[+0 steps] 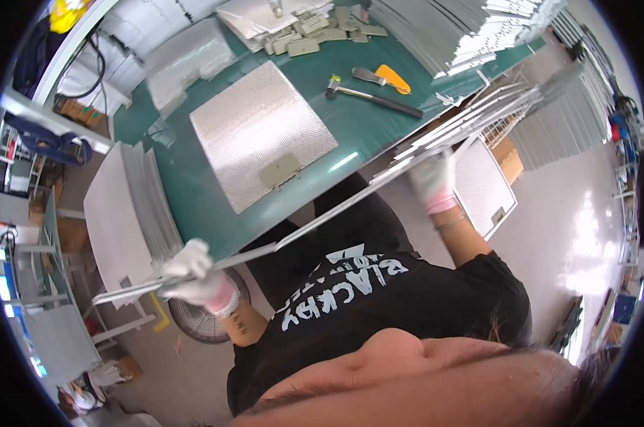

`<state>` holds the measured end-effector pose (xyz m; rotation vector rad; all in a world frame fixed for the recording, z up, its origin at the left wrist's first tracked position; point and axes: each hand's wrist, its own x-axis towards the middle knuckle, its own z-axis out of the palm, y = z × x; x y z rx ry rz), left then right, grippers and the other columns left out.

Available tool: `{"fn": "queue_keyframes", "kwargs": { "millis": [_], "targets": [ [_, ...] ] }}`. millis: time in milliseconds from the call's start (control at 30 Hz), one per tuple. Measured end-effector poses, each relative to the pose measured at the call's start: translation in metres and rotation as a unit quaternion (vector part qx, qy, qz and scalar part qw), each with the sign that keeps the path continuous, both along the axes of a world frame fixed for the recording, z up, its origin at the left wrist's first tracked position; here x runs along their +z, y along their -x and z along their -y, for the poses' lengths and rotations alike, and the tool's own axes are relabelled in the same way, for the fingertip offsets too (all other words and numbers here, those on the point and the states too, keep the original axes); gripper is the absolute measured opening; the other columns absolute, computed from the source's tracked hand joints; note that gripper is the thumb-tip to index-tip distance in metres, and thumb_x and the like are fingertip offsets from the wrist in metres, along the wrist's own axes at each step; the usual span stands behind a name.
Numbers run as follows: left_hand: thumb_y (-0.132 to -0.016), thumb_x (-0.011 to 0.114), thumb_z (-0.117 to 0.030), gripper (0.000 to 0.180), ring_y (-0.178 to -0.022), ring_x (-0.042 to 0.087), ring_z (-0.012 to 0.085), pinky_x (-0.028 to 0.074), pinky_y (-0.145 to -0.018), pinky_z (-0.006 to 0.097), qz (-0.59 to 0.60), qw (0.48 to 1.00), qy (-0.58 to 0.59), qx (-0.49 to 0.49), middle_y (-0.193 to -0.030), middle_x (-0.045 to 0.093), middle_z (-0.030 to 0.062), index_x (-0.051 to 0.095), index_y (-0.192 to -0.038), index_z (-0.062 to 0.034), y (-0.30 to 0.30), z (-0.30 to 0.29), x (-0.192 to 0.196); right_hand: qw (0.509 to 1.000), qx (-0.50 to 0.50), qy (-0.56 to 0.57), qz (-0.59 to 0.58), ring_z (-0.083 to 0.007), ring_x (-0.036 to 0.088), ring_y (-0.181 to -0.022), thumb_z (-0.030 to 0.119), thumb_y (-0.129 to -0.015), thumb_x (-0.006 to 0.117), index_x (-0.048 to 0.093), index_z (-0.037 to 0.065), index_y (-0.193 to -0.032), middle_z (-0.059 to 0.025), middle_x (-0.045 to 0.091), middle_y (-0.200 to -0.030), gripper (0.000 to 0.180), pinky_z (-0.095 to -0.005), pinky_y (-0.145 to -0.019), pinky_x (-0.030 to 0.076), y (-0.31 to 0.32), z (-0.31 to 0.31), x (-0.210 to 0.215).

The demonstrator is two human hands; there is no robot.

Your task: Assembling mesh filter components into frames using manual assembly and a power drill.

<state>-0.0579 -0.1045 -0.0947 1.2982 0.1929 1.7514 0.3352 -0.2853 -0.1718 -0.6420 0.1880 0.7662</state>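
A bundle of long, thin silvery metal strips (336, 212) lies across the front of my body, slanting from low on the left up to the far right. My left hand (194, 276), in a white and pink glove, is closed around its left end. Towards the right, my gloved right hand (433, 178) grips the strips from below; its fingers are partly hidden and blurred. Beyond the strips, a perforated metal mesh panel (261, 128) rests on the green table (336, 153). One flat grey-beige metal plate (280, 171) sits on the panel's near corner.
A hammer (375, 98) and an orange-handled tool (391, 78) lie on the table. Behind them are piled grey-beige plates (304, 47) and stacked panels (443, 32). More panels stand at left (126, 206). A fan (201, 320) is on the floor below my left hand.
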Motion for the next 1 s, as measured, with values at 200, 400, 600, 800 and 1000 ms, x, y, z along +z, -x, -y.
{"fn": "queue_keyframes", "kwargs": {
  "millis": [200, 400, 600, 800, 1000],
  "targets": [
    [-0.098, 0.037, -0.061, 0.065, -0.041, 0.040, 0.0097, 0.030, -0.039, 0.023, -0.277, 0.945, 0.170, -0.040, -0.057, 0.055, 0.0077, 0.056, -0.078, -0.0024, 0.048, 0.023, 0.002, 0.956, -0.119, -0.104, 0.246, -0.0180, 0.052, -0.080, 0.025, -0.098, 0.052, 0.055, 0.012, -0.085, -0.0017, 0.055, -0.081, 0.019, -0.0332, -0.078, 0.043, -0.083, 0.024, 0.105],
    [-0.103, 0.035, -0.047, 0.058, -0.041, 0.042, 0.0095, 0.033, -0.039, 0.023, -0.236, 0.938, 0.234, -0.097, -0.060, 0.058, 0.0101, 0.057, -0.077, -0.0008, -0.006, 0.054, -0.063, 0.942, 0.035, -0.097, 0.320, -0.0177, 0.053, -0.072, 0.028, -0.099, 0.051, 0.054, 0.006, -0.083, -0.0052, 0.055, -0.078, 0.028, -0.0322, -0.069, 0.045, 0.019, -0.085, 0.164],
    [-0.097, 0.048, -0.021, 0.037, -0.098, 0.052, 0.0261, 0.041, -0.091, 0.039, -0.402, 0.879, 0.147, 0.211, -0.107, 0.053, 0.0166, 0.048, -0.123, 0.0052, -0.033, 0.078, -0.070, 0.931, 0.267, -0.085, 0.232, -0.0189, 0.061, -0.077, 0.023, -0.097, 0.055, 0.055, 0.002, -0.097, -0.0090, 0.061, -0.085, 0.021, -0.0332, -0.072, 0.052, 0.017, -0.184, 0.050],
    [-0.103, 0.047, -0.024, 0.042, -0.120, 0.054, 0.0279, 0.043, -0.101, 0.040, -0.066, 0.819, 0.461, -0.335, -0.128, 0.054, 0.0173, 0.041, -0.136, 0.0018, -0.088, 0.098, -0.096, 0.710, 0.390, 0.151, 0.566, -0.0145, 0.062, -0.077, 0.023, -0.092, 0.056, 0.054, -0.004, -0.112, -0.0090, 0.064, -0.085, 0.034, -0.0298, -0.073, 0.051, 0.050, -0.141, 0.007],
    [-0.103, 0.048, -0.030, 0.039, -0.120, 0.053, 0.0253, 0.047, -0.099, 0.040, -0.008, 0.838, 0.436, -0.329, -0.127, 0.054, 0.0113, 0.045, -0.132, -0.0045, -0.156, 0.075, -0.090, 0.666, 0.223, 0.134, 0.699, -0.0286, 0.061, -0.109, 0.014, -0.095, 0.048, 0.032, -0.001, -0.146, -0.0239, 0.060, -0.122, 0.055, -0.0360, -0.090, 0.048, 0.106, -0.056, 0.020]
  ]
}}
